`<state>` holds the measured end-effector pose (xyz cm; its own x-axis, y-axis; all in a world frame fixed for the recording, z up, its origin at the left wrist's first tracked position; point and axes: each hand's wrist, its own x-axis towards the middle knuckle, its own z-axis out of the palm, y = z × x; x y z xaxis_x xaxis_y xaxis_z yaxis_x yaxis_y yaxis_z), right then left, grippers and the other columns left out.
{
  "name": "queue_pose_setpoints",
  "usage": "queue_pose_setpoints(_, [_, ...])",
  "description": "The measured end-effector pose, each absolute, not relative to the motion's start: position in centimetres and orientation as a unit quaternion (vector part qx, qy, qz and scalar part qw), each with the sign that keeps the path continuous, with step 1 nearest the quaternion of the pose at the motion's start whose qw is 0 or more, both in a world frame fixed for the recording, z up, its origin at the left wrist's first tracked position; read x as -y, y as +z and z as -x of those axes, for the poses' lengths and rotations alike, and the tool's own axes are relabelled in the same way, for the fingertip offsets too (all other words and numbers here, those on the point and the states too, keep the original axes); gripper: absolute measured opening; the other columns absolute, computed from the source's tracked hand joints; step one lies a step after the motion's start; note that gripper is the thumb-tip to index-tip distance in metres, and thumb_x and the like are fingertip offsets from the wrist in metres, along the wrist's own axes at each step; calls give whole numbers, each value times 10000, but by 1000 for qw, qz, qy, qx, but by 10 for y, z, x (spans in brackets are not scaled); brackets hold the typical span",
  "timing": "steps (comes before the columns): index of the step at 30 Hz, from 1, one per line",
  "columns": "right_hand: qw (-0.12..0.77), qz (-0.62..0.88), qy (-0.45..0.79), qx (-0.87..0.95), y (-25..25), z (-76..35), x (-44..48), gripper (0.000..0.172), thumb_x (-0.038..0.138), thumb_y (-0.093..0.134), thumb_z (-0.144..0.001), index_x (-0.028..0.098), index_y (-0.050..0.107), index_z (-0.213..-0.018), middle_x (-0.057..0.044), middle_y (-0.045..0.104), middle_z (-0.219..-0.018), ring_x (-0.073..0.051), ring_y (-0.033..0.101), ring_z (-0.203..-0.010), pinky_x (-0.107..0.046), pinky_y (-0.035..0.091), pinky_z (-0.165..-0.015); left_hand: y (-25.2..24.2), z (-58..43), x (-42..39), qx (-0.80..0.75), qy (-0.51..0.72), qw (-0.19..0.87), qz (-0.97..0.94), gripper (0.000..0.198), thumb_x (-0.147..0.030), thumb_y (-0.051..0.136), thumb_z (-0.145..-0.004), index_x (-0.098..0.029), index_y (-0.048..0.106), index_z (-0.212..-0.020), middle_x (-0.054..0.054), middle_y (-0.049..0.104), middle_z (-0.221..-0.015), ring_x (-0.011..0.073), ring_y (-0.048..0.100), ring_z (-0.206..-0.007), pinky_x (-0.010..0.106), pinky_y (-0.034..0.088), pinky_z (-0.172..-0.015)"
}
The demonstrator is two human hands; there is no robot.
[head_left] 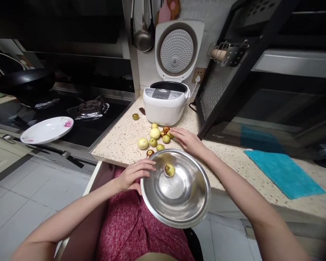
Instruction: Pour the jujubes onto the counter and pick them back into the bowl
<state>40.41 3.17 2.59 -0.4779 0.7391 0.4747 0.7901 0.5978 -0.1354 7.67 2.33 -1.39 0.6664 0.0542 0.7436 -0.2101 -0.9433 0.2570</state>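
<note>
Head view, left grip point(134, 174) pinching steel bowl point(191, 188), right grip point(188, 140) spread against fruit point(166, 139), oven lettering point(218, 136) illegible

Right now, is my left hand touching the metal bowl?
Touching. The head view shows it plainly: the left hand holds the metal bowl at its side, curled over the rim.
</note>
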Motion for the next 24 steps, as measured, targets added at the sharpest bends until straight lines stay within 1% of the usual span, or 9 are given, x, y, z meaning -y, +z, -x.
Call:
queue_pose_setpoints(3, [238,451,-55,858,22,-405,-34,433,172,437,-1027,186,536,-1448,-123,556,-1490,-287,524,-1377,-503,478,-1125,-16,-76,-25,47,404,165,-898,589,-649,410,-969,-101,620,-1006,181,710,-1090,286,630,-1236,479,576,-1015])
queue_pose_setpoints(5, [239,452,-52,858,20,-406,-36,424,169,446,-1020,190,549,-1431,-123,579,-1465,-282,537,-1363,-500,477,-1124,-17,-76,-26,51,405,165,-898,583,-643,409,-973,-100,619,-1010,182,711,-1093,286,627,-1242,484,573,-1022])
queue_pose_setpoints(8, [247,455,-48,854,19,-409,-37,364,181,488,-999,188,605,-1344,-131,637,-1377,-289,578,-1302,-503,496,-1093,-17,-75,-27,50,405,161,-899,588,-645,401,-974,-100,620,-1013,184,711,-1096,289,629,-1242,490,577,-1016])
queue_pose_setpoints(11, [260,463,-43,846,20,-410,-38,310,191,542,-971,178,621,-1270,-143,646,-1343,-309,586,-1268,-508,507,-1064,-14,-75,-27,51,403,157,-900,547,-612,428,-988,-103,624,-1014,182,715,-1092,290,638,-1235,493,581,-1013])
queue_pose_setpoints(17, [235,482,-21,844,21,-408,-36,342,220,579,-964,154,569,-1299,-159,673,-1217,-312,640,-1116,-471,549,-947,-10,-77,-26,56,405,151,-900,506,-583,450,-999,-108,622,-989,177,722,-1080,289,648,-1225,492,588,-1009])
queue_pose_setpoints(20, [216,475,-35,853,21,-407,-36,352,229,566,-975,173,567,-1323,-152,669,-1209,-313,623,-1126,-464,540,-939,-10,-77,-26,58,405,147,-900,495,-573,456,-1001,-108,621,-979,176,724,-1078,287,649,-1227,489,590,-1010])
queue_pose_setpoints(24, [203,467,-39,860,20,-407,-37,264,225,556,-981,176,608,-1236,-142,666,-1190,-305,609,-1122,-446,536,-926,-11,-78,-26,64,408,141,-899,493,-562,459,-1005,-97,620,-987,181,724,-1075,287,653,-1222,493,586,-1019])
